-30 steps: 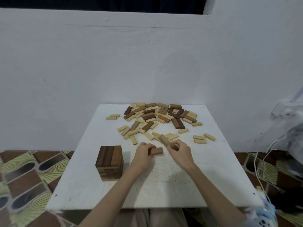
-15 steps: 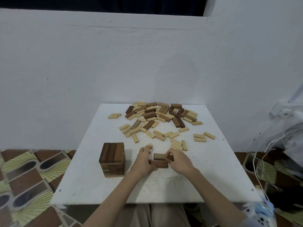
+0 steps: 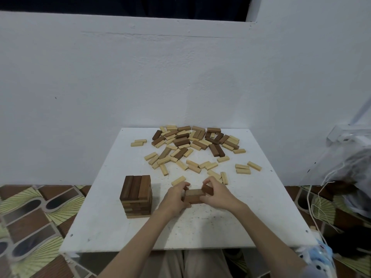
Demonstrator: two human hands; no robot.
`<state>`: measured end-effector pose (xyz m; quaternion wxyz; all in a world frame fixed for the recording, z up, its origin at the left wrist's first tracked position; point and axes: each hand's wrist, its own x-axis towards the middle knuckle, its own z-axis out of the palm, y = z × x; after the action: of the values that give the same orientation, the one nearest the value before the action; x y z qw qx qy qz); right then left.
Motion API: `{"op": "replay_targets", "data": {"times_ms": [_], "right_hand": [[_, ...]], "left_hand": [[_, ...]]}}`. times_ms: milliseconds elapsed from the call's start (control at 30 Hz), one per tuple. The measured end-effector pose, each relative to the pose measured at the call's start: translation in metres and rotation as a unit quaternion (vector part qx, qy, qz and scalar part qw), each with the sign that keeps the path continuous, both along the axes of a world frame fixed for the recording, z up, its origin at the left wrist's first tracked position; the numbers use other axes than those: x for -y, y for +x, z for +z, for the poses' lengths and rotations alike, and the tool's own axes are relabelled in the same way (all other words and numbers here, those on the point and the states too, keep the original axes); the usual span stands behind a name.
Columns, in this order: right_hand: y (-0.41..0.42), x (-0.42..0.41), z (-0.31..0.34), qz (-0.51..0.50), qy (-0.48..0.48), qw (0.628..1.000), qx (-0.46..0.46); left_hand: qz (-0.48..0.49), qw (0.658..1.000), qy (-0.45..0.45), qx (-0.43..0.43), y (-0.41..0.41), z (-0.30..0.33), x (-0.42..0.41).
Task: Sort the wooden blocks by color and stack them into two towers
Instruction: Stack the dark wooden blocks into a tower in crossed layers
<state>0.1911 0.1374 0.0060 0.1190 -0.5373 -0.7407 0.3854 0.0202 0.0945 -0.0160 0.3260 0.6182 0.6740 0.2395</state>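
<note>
While curled fingers (image 3: 206,182) of the right hand (image 3: 217,194) pinch a dark block (image 3: 207,190), the left hand (image 3: 174,196) grips smooth brown blocks (image 3: 193,196) just right of the tower (image 3: 137,196), a squared stack of dark bars. Beyond the tower, pale and dark blocks (image 3: 192,145) lie scattered on the speckled white table (image 3: 200,227).

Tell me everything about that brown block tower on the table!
The dark brown tower is built of wooden blocks, three side by side per layer, with layers crossing each other. It looks several layers tall, square and upright. It stands on the white table, left of both hands; nothing touches it.
</note>
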Motion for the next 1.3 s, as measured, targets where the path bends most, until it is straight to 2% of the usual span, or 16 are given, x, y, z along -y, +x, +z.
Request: {"op": "replay_targets", "data": {"times_ms": [100, 333, 667, 833, 933, 1100, 1300], "right_hand": [[0.001, 0.002, 0.007, 0.037, -0.025, 0.999, -0.001], [-0.001, 0.01, -0.002, 0.11, 0.062, 0.991, 0.052], [-0.008, 0.012, -0.009, 0.065, 0.06, 0.996, 0.03], [-0.006, 0.014, -0.011, 0.038, 0.063, 0.997, 0.026], [-0.002, 0.013, -0.008, 0.006, 0.031, 0.999, 0.021], [0.001, 0.01, -0.003, -0.075, -0.095, 0.992, -0.033], [0.0, 0.008, -0.007, -0.101, -0.11, 0.988, -0.046]], "left_hand": [[0.006, 1.0, 0.003, 0.002, 0.0, 0.002, -0.002], [0.023, 0.999, -0.025, 0.01, -0.01, 0.006, 0.0], [0.035, 0.999, -0.03, 0.027, -0.009, 0.011, 0.001], [0.035, 0.996, -0.073, 0.033, -0.006, 0.014, 0.002], [0.051, 0.992, -0.111, 0.04, -0.003, 0.015, 0.001], [0.07, 0.989, -0.122, 0.043, 0.001, 0.016, 0.0], [0.09, 0.987, -0.122, 0.061, 0.003, 0.015, -0.002]]}}
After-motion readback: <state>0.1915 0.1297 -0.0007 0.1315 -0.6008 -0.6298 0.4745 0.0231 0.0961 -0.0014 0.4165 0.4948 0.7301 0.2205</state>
